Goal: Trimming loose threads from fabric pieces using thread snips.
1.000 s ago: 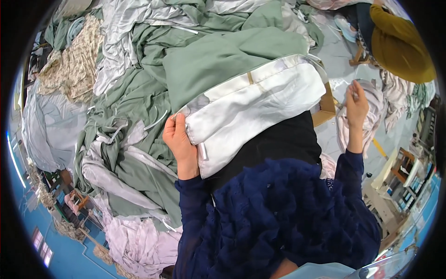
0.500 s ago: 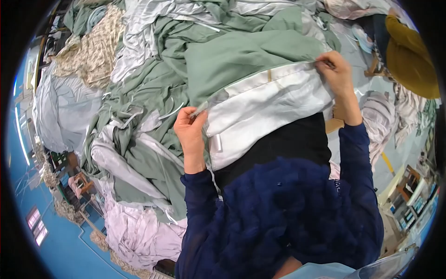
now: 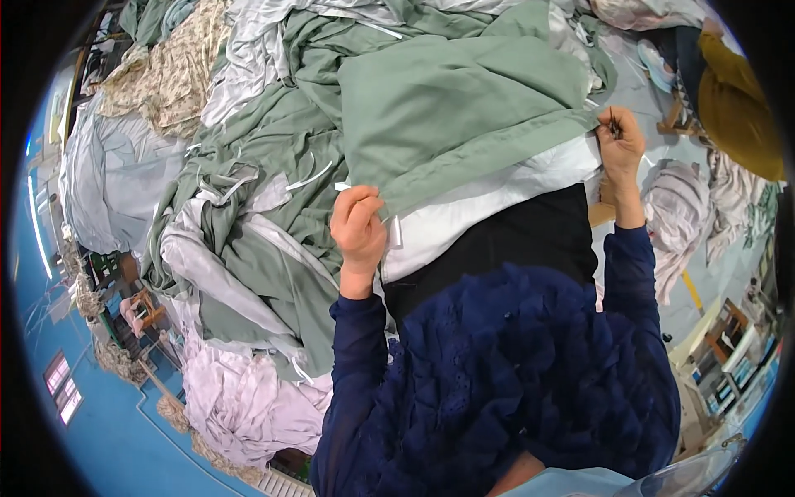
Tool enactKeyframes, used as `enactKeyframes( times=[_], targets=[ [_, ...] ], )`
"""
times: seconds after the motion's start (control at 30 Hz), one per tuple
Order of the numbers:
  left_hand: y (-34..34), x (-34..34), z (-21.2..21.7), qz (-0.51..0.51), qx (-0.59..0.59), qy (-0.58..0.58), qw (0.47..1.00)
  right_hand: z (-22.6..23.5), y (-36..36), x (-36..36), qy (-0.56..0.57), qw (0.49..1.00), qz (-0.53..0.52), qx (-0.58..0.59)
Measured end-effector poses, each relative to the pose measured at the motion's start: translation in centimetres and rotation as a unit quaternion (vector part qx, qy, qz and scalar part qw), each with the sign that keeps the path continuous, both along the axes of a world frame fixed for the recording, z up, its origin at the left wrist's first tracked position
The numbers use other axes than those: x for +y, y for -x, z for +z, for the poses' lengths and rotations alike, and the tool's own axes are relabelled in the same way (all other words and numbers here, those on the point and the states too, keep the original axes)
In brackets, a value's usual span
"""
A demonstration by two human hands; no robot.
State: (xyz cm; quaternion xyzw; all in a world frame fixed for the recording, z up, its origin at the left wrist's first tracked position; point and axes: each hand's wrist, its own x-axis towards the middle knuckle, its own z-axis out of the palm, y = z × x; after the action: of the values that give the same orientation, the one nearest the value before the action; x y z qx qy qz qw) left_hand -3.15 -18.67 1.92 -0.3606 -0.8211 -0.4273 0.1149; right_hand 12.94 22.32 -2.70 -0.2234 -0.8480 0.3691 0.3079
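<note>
A sage-green cloth with a white underside [image 3: 468, 103] lies spread in front of me, its near green edge folded over the white layer [image 3: 489, 199]. My left hand [image 3: 358, 228] is closed on the left corner of that edge, beside a small white tag [image 3: 395, 233]. At the other end of the edge, my right hand [image 3: 621, 149] pinches the right corner. A small dark object [image 3: 614, 124] shows among the right fingers, too small to name. Part of the white layer rests over my black-clothed lap.
Crumpled green and white cloths [image 3: 257, 190] heap up on the left and at the back. A beige patterned cloth [image 3: 161, 79] lies far left, a pale pink pile [image 3: 240, 406] near left. A person in mustard clothing [image 3: 737, 108] is at far right, by bundled pale cloth [image 3: 675, 199].
The green edge has come down over the white layer, covering much of what was exposed. Both hands have shifted slightly right and toward me, still holding the corners.
</note>
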Motion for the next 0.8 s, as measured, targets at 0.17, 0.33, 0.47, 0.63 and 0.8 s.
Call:
enactKeyframes(
  times=[0.17,0.33,0.47,0.63,0.8],
  targets=[
    [-0.4,0.2,0.1,0.001,0.001,-0.012,1.000,-0.3,-0.3,0.0,-0.008,1.000,-0.019,0.015],
    [-0.8,0.3,-0.1,0.013,0.005,-0.007,1.000,-0.6,-0.9,0.0,-0.045,0.998,-0.027,0.024],
    [-1.2,0.3,0.9,0.018,0.001,-0.002,1.000,0.3,-0.8,-0.7,-0.034,0.998,-0.041,0.015],
    [-1.9,3.1,4.7,-0.004,-0.060,-0.068,0.996,8.0,0.7,-6.1,0.072,0.997,0.009,0.012],
    [-5.1,8.1,9.5,-0.105,-0.285,-0.175,0.937,13.7,2.7,-15.8,0.247,0.909,0.336,0.004]
  ],
)
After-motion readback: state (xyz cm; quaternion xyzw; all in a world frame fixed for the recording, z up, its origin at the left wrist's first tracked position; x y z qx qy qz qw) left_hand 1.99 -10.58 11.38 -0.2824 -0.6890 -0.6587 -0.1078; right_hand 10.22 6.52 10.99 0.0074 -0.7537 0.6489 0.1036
